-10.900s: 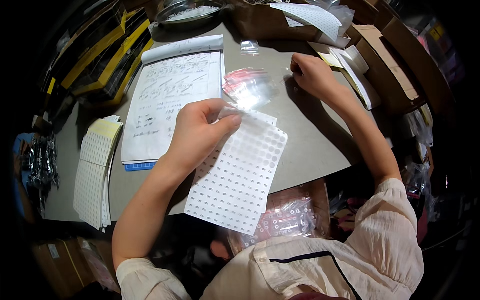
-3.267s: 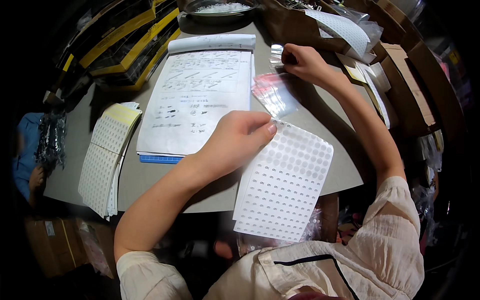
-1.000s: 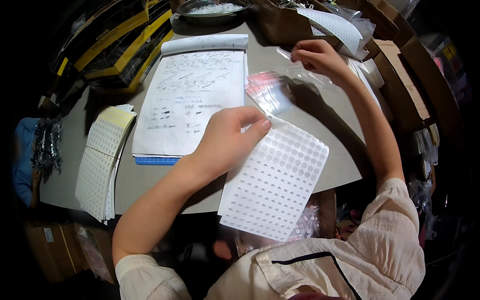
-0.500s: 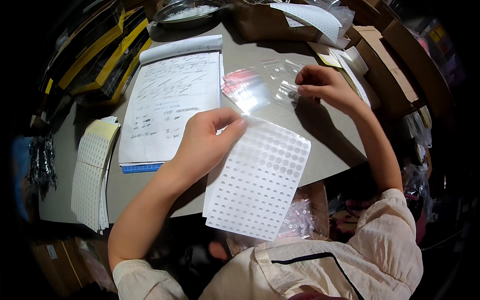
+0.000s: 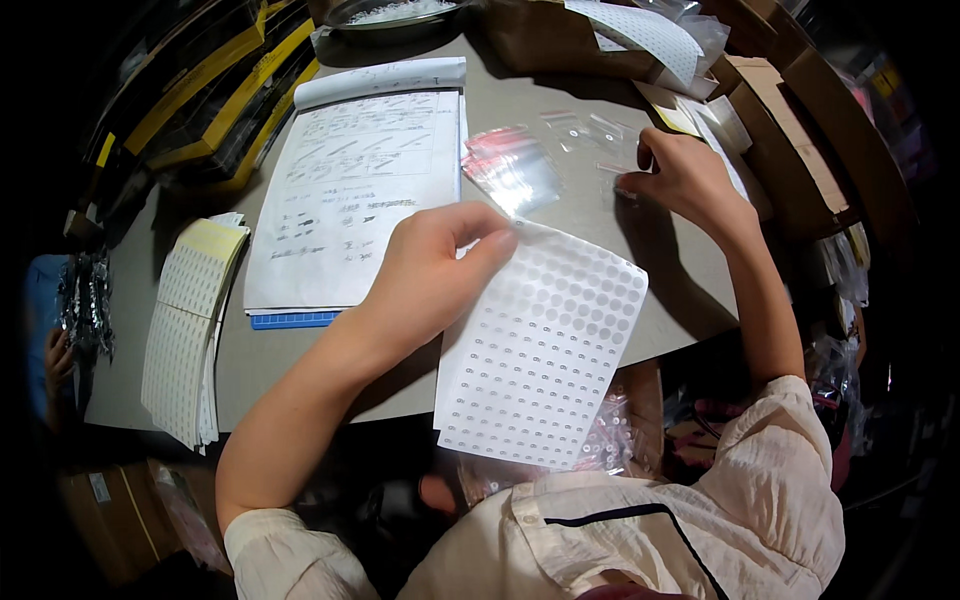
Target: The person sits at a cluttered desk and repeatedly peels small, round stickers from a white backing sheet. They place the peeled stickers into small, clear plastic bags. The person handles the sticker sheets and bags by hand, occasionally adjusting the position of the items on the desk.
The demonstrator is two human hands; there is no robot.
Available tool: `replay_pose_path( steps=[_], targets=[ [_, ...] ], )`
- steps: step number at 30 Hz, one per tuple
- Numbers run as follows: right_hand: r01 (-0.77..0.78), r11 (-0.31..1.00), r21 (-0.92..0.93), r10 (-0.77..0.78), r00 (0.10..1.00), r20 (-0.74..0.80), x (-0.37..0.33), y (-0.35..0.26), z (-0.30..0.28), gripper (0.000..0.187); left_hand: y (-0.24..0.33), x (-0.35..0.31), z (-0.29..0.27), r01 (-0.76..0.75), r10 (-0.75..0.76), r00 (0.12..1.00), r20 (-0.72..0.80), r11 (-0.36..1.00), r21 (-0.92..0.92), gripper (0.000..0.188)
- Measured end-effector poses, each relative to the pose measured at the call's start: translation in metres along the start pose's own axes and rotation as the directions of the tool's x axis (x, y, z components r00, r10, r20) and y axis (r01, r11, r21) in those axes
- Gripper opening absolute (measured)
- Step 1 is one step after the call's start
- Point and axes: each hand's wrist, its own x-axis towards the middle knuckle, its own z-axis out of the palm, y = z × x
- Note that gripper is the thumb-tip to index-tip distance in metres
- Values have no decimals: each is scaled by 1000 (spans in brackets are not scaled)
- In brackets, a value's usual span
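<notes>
I'd steady the white paper sticker sheet [image 5: 545, 365] my left hand [image 5: 428, 262] pinches mid-frame; upper right, I can't tell whether my right hand [image 5: 692, 180] grips.

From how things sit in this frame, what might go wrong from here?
The left hand pinches the sticker sheets only near the top, and their lower part hangs past the edge of the table, so they might slip or crease.

The small bags by the right hand lie loose, so its fingers could nudge them out of place.
</notes>
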Motion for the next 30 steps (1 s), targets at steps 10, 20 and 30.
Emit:
replay_pose_path(
  steps=[10, 20, 30],
  targets=[
    [722, 580, 376, -558, 689, -463, -32, -80, 9, 17, -4, 1, 0, -56, 58, 998, -33, 997, 50, 20],
    [679, 556, 479, -544, 733, -408, -30, -77, 14, 20, 0, 1, 0, -45, 48, 998, -31, 994, 101, 20],
    [571, 562, 599, -408, 821, -399, 18, -55, 12, 19, -1, 3, -4, 16, -16, 1000, -18, 999, 28, 20]
  ],
)
